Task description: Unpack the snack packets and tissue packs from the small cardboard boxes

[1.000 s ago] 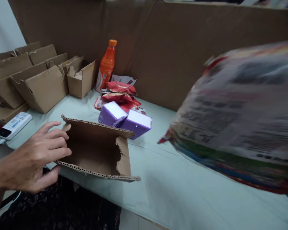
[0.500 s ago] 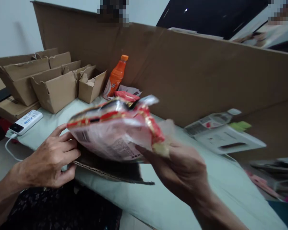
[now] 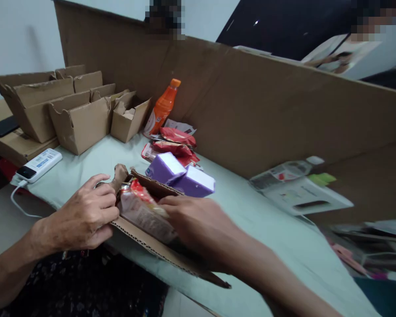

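Gripping carton edge, left hand, right hand holding packet

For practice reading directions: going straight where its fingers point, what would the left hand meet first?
Probably the red-and-white plastic snack packet lying in the brown cardboard box, though depth is unclear.

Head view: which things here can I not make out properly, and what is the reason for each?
Snack packet: print blurred; the right hand covers its near end, grip unclear.
Cardboard box: inside hidden by the packet; the left hand grips and covers its left end.
Orange bottle: label too small to read.
Items at lower right: motion-blurred, cut off by the frame edge.
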`<action>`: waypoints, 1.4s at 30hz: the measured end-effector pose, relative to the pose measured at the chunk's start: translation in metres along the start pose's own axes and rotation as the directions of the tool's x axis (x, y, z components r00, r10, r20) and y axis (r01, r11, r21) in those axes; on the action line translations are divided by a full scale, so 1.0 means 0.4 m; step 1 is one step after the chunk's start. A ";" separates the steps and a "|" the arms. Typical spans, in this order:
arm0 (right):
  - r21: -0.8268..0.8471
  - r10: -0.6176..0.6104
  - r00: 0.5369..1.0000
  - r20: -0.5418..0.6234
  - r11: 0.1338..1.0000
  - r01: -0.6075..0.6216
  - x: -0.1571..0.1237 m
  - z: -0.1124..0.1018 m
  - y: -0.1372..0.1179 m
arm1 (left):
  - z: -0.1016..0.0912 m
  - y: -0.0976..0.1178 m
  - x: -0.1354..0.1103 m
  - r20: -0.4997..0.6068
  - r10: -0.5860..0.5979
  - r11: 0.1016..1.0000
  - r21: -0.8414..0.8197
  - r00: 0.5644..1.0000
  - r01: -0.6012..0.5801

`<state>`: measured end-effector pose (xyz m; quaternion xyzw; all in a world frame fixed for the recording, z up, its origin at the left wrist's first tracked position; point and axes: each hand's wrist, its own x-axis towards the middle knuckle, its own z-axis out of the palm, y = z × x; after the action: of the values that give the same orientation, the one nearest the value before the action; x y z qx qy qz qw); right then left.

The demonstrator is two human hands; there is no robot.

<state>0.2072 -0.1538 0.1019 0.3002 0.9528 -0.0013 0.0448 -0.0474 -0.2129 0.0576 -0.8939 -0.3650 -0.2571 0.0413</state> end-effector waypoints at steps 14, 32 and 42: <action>0.088 0.135 0.970 -0.201 0.989 -0.119 -0.100 -0.008 0.088 | 0.059 -0.011 -0.052 -0.201 -0.213 0.941 -0.306 0.956 0.146; 0.353 0.249 0.880 -0.404 0.930 -0.101 -0.253 0.123 0.110 | 0.093 -0.059 -0.012 -0.134 -0.058 0.866 -0.500 0.989 -0.017; 0.498 0.188 0.946 -0.263 0.867 -0.034 -0.198 0.161 0.128 | 0.101 -0.027 0.038 -0.153 -0.266 0.935 -0.282 0.952 0.216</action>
<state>0.3065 -0.1590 0.0459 0.3533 0.8979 -0.1923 -0.1789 -0.0280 -0.1847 0.0288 -0.8111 -0.4295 -0.3899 -0.0747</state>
